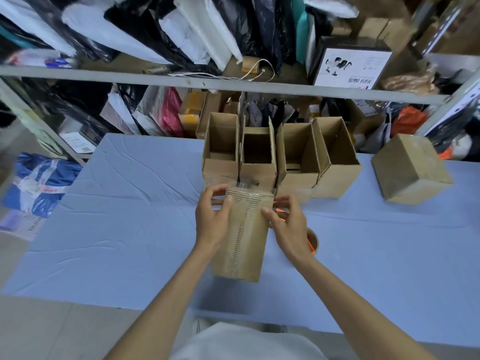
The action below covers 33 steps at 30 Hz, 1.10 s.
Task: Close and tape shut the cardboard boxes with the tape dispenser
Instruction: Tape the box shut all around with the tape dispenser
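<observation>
A closed cardboard box (pixel 244 237) with clear printed tape along its top sits on the blue table in front of me. My left hand (pixel 211 220) grips its left side, thumb on the top face and fingers curled over the far end. My right hand (pixel 285 222) holds the right side, with its thumb on the taped top. The orange tape dispenser (pixel 311 242) with its tape roll lies on the table, mostly hidden behind my right hand. Several open boxes (pixel 280 154) stand in a row just behind the held box.
A closed cardboard box (pixel 410 170) sits at the table's right. The blue table cloth (pixel 130 216) stretches to the left. Metal shelves (pixel 181 83) crowded with bags and parcels rise behind the table. A blue taped parcel (pixel 39 183) lies on the floor at left.
</observation>
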### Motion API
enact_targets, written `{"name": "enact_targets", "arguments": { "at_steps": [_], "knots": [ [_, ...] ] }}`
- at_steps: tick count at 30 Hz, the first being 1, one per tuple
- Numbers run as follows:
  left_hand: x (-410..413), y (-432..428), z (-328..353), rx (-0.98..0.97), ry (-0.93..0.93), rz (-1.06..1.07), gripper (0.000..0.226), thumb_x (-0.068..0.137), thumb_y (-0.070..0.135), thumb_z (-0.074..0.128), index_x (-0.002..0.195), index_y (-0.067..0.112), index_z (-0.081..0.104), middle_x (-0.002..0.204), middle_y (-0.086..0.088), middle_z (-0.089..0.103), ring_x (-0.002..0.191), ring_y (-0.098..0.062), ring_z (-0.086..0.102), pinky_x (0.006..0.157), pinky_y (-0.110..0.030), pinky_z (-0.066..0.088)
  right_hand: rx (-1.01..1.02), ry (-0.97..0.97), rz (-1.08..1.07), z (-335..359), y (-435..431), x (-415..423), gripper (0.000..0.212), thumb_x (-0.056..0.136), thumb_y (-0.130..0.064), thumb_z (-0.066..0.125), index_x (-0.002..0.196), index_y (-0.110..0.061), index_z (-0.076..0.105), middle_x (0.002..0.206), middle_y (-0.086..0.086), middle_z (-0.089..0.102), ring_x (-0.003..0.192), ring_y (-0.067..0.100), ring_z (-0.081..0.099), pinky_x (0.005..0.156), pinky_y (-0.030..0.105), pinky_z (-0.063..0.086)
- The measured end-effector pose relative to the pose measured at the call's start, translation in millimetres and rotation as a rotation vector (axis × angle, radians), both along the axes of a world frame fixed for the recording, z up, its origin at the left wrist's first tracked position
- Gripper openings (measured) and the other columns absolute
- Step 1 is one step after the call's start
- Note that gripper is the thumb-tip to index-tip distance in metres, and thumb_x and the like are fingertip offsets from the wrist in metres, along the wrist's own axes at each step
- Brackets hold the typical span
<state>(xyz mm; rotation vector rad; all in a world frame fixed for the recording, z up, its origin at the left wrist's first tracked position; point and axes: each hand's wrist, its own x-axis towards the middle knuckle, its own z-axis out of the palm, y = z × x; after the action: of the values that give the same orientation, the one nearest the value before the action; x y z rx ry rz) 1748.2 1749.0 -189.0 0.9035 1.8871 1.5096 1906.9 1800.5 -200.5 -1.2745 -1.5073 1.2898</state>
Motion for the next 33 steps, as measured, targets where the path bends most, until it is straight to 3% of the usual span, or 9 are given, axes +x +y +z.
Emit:
{"name": "enact_targets", "arguments": {
  "at_steps": [4,9,12,14,19,23,29,33],
  "knots": [
    [0.3,-2.4,4.1,0.049,-0.007,0.029,0.019,0.091,0.017,0.064,0.097,0.035,0.061,0.105,0.016,0.064,0.090,0.006,0.057,0.068,-0.005,0.045,0.123,0.000,0.044,9.9,-1.9,4.1,0.026,0.087,-0.022,0.069,0.107,-0.028,0.053,0.103,-0.014,0.063,0.094,0.003,0.062,0.070,0.012,0.050],
    [2.4,-7.6,3.2,0.028,-0.018,0.036,0.010,0.089,0.024,0.068,0.092,0.031,0.062,0.097,0.016,0.064,0.086,0.008,0.058,0.065,-0.007,0.047,0.182,-0.097,0.080,6.5,-3.8,11.5,0.028,0.084,-0.024,0.073,0.103,-0.032,0.054,0.104,-0.009,0.061,0.089,0.009,0.066,0.067,0.021,0.054],
    [0.8,-10.1,3.4,0.021,0.000,0.026,0.009,0.089,0.024,0.067,0.088,0.031,0.062,0.095,0.013,0.065,0.085,0.007,0.057,0.066,-0.007,0.046,0.265,-0.147,0.081,8.8,-2.5,13.3,0.026,0.082,-0.028,0.074,0.095,-0.037,0.054,0.101,-0.008,0.058,0.083,0.002,0.064,0.062,0.013,0.049],
    [-1.3,-12.4,4.0,0.003,0.033,0.008,0.010,0.092,0.025,0.064,0.086,0.032,0.060,0.096,0.010,0.063,0.086,0.008,0.056,0.065,-0.005,0.045,0.296,-0.161,0.106,11.5,-0.7,13.2,0.022,0.083,-0.029,0.074,0.094,-0.035,0.055,0.103,-0.009,0.055,0.084,0.000,0.062,0.062,0.011,0.049],
    [-6.1,-18.9,3.0,-0.020,0.104,-0.034,0.006,0.094,0.025,0.061,0.089,0.028,0.061,0.099,0.005,0.061,0.086,0.005,0.055,0.067,-0.006,0.045,0.271,-0.183,0.142,15.7,1.2,7.9,0.021,0.082,-0.022,0.072,0.090,-0.033,0.056,0.102,-0.016,0.052,0.086,0.004,0.062,0.066,0.021,0.054],
    [-9.3,-23.7,3.0,-0.026,0.163,-0.030,0.007,0.094,0.025,0.060,0.088,0.029,0.060,0.099,0.005,0.059,0.087,-0.005,0.058,0.067,-0.008,0.046,0.254,-0.179,0.155,16.6,0.8,2.6,0.020,0.079,-0.021,0.072,0.087,-0.032,0.058,0.102,-0.012,0.053,0.087,0.009,0.062,0.069,0.029,0.057],
    [-9.4,-29.0,4.0,-0.033,0.157,-0.006,0.008,0.092,0.029,0.063,0.088,0.022,0.064,0.095,0.008,0.059,0.085,-0.008,0.059,0.068,-0.011,0.046,0.276,-0.148,0.090,19.0,-2.2,-0.3,0.015,0.083,-0.035,0.072,0.081,-0.024,0.063,0.095,-0.006,0.057,0.082,0.010,0.062,0.064,0.018,0.051],
    [-7.1,-26.5,8.6,-0.060,0.060,0.031,0.013,0.087,0.032,0.069,0.083,0.020,0.065,0.092,0.007,0.059,0.081,-0.008,0.058,0.065,-0.007,0.045,0.249,-0.124,0.072,20.4,-2.3,-2.2,0.014,0.082,-0.027,0.074,0.078,-0.018,0.064,0.092,-0.004,0.058,0.082,0.008,0.060,0.064,0.018,0.051]
  ]
}}
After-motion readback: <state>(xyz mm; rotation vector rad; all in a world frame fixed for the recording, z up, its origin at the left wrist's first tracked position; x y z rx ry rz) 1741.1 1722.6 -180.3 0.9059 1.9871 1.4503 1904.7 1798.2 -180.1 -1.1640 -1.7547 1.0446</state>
